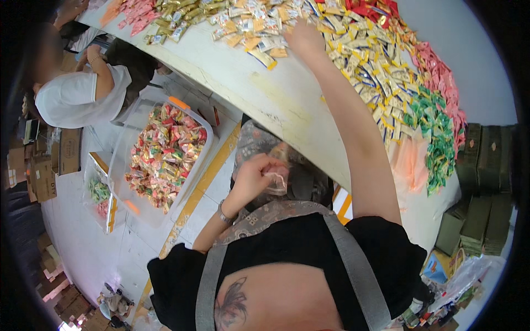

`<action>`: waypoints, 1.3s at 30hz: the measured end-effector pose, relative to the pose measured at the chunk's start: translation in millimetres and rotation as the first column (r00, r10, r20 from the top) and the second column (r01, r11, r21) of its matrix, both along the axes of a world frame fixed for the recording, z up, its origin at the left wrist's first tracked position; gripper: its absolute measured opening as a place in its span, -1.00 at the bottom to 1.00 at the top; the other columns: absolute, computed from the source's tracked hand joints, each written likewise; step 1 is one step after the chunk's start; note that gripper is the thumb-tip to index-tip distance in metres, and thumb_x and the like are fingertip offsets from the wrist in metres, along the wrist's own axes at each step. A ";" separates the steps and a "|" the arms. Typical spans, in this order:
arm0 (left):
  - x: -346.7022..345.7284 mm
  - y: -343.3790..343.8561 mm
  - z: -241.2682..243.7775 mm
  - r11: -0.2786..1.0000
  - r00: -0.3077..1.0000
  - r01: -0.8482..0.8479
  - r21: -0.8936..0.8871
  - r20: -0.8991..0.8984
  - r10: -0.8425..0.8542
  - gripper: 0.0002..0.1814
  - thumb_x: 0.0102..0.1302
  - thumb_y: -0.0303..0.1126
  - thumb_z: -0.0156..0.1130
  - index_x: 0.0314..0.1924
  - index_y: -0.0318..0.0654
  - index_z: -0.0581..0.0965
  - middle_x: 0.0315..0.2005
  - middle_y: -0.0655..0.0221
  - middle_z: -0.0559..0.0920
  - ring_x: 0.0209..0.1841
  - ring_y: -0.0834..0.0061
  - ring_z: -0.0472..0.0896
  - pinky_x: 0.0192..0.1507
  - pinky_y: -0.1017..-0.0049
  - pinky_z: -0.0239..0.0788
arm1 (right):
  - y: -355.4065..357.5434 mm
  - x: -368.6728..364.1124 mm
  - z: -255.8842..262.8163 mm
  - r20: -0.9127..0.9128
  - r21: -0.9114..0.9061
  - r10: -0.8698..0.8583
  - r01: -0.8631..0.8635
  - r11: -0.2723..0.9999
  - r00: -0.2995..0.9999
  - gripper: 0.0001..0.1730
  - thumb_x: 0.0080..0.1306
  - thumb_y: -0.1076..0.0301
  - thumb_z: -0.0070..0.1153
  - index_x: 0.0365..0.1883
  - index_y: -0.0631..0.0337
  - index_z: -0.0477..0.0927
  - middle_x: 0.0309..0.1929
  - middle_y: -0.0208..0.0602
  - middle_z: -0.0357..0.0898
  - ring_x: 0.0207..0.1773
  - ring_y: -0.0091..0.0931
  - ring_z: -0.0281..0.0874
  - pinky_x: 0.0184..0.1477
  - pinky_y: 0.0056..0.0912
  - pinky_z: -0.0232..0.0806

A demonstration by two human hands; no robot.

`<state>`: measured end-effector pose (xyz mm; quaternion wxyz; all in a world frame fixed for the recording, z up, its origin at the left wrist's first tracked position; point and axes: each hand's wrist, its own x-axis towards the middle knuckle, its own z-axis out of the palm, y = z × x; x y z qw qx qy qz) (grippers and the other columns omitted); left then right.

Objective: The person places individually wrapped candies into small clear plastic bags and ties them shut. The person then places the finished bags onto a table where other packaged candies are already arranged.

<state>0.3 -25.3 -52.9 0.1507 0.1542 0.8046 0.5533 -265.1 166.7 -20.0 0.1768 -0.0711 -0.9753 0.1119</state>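
In front of my apron, my left hand (261, 171) is closed around a small clear plastic bag (276, 184). Something wrapped shows dimly inside the bag. Across the white table (285, 99), my right hand (306, 39) reaches into a heap of small wrapped sweets. Its fingertips are among white and orange packets (261, 25) and touch the pile's near side. Whether they grip a packet is hidden. Right of that hand spread yellow-ended cream packets (364, 62). One such packet (263, 58) lies apart at the heap's near edge.
Gold (186, 14), pink (439, 78), red (374, 8) and green (439, 136) wrapped sweets line the table, beside peach-coloured bags (410, 161). A clear tub (203, 169) of filled bags stands on the floor at left. A seated person (83, 91) works beyond it.
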 end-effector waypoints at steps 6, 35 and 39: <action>2.1 -16.0 1.3 0.946 0.947 -0.273 0.175 0.224 0.232 -0.81 0.01 -0.65 0.17 -0.31 -0.33 0.57 -0.50 0.36 0.52 -0.48 0.60 0.49 -0.43 0.59 0.30 | -13.9 12.1 4.6 -0.182 -0.122 0.268 -0.292 0.949 0.946 -0.68 0.10 0.30 0.06 -0.17 0.20 0.49 -0.16 -0.12 0.42 -0.13 -0.23 0.50 -0.15 -0.21 0.39; -156.0 17.8 -11.7 0.783 0.926 -0.369 0.501 0.127 0.355 -0.87 0.27 -0.55 -0.03 -0.19 -0.33 0.44 -0.37 0.46 0.50 -0.42 0.75 0.41 -0.42 0.71 0.28 | 103.6 -171.7 92.2 0.222 0.223 -0.214 0.164 0.961 0.951 -0.50 0.12 -0.09 0.02 -0.24 0.17 0.62 -0.15 -0.07 0.59 -0.09 -0.22 0.56 -0.12 -0.14 0.41; -154.1 18.1 -5.9 0.821 0.921 -0.390 0.418 0.155 0.358 -0.86 0.23 -0.59 -0.01 -0.21 -0.36 0.46 -0.43 0.46 0.50 -0.46 0.75 0.39 -0.44 0.72 0.25 | 122.8 -170.5 56.8 0.460 0.210 -0.143 0.049 0.976 0.876 -0.33 0.13 -0.27 -0.01 -0.03 0.10 0.52 -0.06 -0.14 0.53 -0.03 -0.23 0.52 -0.08 -0.15 0.39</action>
